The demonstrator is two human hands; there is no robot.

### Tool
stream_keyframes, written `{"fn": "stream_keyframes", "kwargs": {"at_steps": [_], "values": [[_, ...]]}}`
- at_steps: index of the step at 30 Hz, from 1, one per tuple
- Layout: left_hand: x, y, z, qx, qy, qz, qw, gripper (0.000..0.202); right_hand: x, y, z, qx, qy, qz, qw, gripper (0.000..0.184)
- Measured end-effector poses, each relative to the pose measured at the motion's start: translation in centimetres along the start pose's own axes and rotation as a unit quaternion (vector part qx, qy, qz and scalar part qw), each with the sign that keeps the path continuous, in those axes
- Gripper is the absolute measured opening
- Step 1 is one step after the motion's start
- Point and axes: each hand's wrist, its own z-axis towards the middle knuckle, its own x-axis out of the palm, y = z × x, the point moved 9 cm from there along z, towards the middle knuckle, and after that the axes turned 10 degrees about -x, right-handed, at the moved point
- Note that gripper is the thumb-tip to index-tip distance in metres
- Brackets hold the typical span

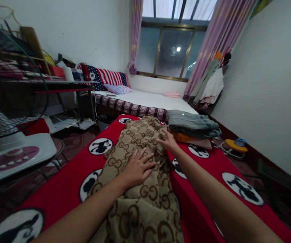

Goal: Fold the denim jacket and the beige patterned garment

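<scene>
A long tan garment (145, 202) with a brown interlocking-letter pattern lies lengthwise on a red cloth (56, 189) printed with black-and-white round motifs. My left hand (139, 168) rests flat on the middle of the garment, fingers spread. Farther up, my right hand (169, 141) is at the garment's right edge with its fingers apart; whether the fingertips press on the fabric is hard to tell. Just beyond that hand, on the right, sits a stack of folded clothes (192, 123), with grey-blue denim on top and orange and pink pieces underneath.
A bed (147, 98) with pillows stands beneath the window at the back. On the left are a cluttered desk (66, 82), a fan (8, 77) and a white chair (39, 145). Clothes (211, 87) hang at the right wall, above a small yellow stool (235, 145).
</scene>
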Motion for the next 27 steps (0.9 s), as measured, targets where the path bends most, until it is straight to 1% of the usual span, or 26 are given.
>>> {"fn": "stream_keyframes", "kwargs": {"at_steps": [2,3,4,5,7,9,12,15,17,20,23,25,27], "values": [[-0.2,0.4,0.1,-0.02,-0.017,-0.008,1.0,0.05,3.1,-0.2,1.1,-0.035,0.107,-0.074,0.991,0.07],[-0.3,0.9,0.2,-0.043,-0.027,-0.015,0.999,0.059,4.5,-0.6,1.1,-0.043,0.152,-0.109,0.981,0.069],[-0.3,1.6,0.4,-0.077,-0.034,-0.022,0.996,0.068,5.8,-1.1,0.8,-0.043,0.184,-0.142,0.972,0.066],[-0.3,2.5,0.6,-0.119,-0.036,-0.03,0.992,0.076,6.7,-1.7,0.5,-0.036,0.204,-0.174,0.963,0.064],[0.2,4.3,1.0,-0.197,-0.021,-0.04,0.979,0.082,7.9,-2.8,-0.2,-0.01,0.22,-0.222,0.95,0.061],[0.7,5.4,1.3,-0.238,-0.001,-0.042,0.97,0.081,8.3,-3.2,-0.8,0.012,0.22,-0.244,0.944,0.06],[0.8,5.6,1.5,-0.233,-0.005,-0.036,0.972,0.077,8.2,-3.0,-1.8,0.026,0.234,-0.252,0.939,0.062],[0.8,5.4,1.4,-0.218,-0.013,-0.036,0.975,0.077,7.6,-2.5,-3.4,0.023,0.245,-0.258,0.934,0.062],[0.8,5.2,1.3,-0.21,-0.01,-0.047,0.976,0.077,7.2,-2.1,-5.0,0.006,0.247,-0.256,0.935,0.062],[0.5,5.0,1.2,-0.195,-0.013,-0.094,0.976,0.081,6.5,-1.2,-8.1,-0.044,0.24,-0.24,0.94,0.057],[-0.6,4.8,0.9,-0.153,-0.022,-0.209,0.966,0.077,5.0,-0.1,-11.0,-0.099,0.196,-0.192,0.957,0.051],[-1.4,4.9,0.3,-0.117,-0.015,-0.286,0.951,0.062,3.5,0.6,-12.9,-0.134,0.152,-0.134,0.97,0.049],[-2.5,5.3,-1.0,-0.08,-0.004,-0.31,0.947,0.044,1.6,1.3,-14.8,-0.166,0.112,-0.083,0.976,0.047]]}}
